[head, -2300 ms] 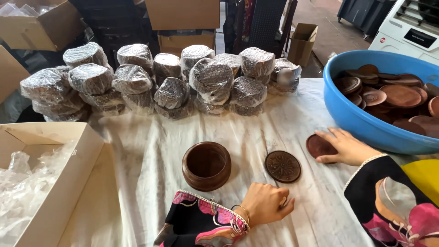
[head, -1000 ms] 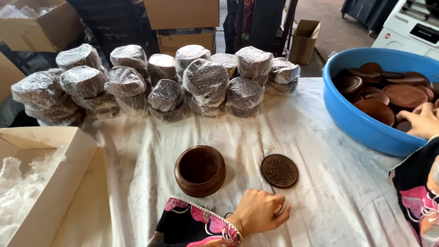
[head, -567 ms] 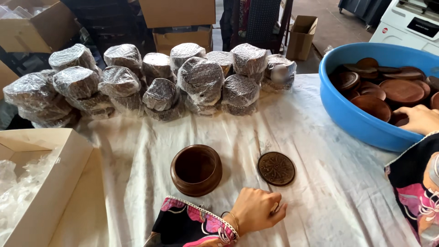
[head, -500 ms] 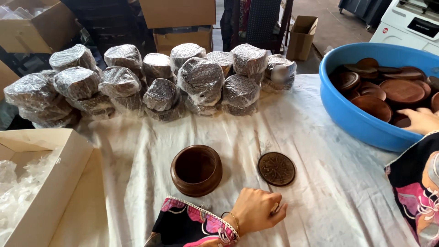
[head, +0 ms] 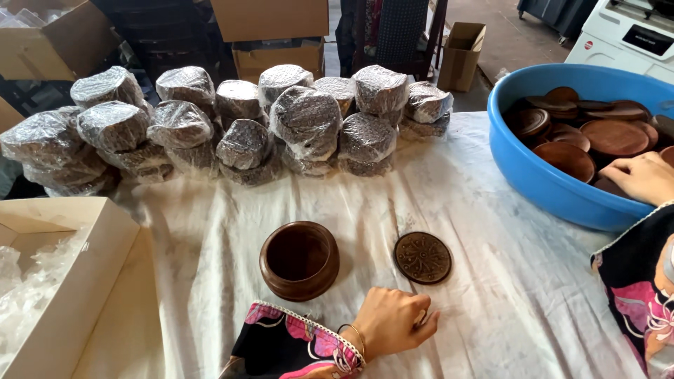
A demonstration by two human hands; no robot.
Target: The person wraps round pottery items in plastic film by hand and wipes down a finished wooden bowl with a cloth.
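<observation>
I see right hand (head: 642, 177) now inside blue basin (head: 547, 184), resting loose on brown lids, having left table. Left hand (head: 394, 321) loosely curled, empty, just below carved lid (head: 422, 257); wooden bowl (head: 299, 260) left of lid.

Ahead of the left hand (head: 397, 323), along the far edge of the white cloth (head: 491, 295): round bundles (head: 309, 119) wrapped in clear film, stacked in two tiers and touching one another. Well to the left of that hand: open white carton (head: 91, 267) holding loose clear plastic (head: 28, 295). Behind the bundles, off the table: brown cardboard boxes (head: 270, 17) and, further right, one small open box (head: 463, 45). Beyond the right hand (head: 642, 175), upper right corner: white machine (head: 625, 35) with a dark panel
</observation>
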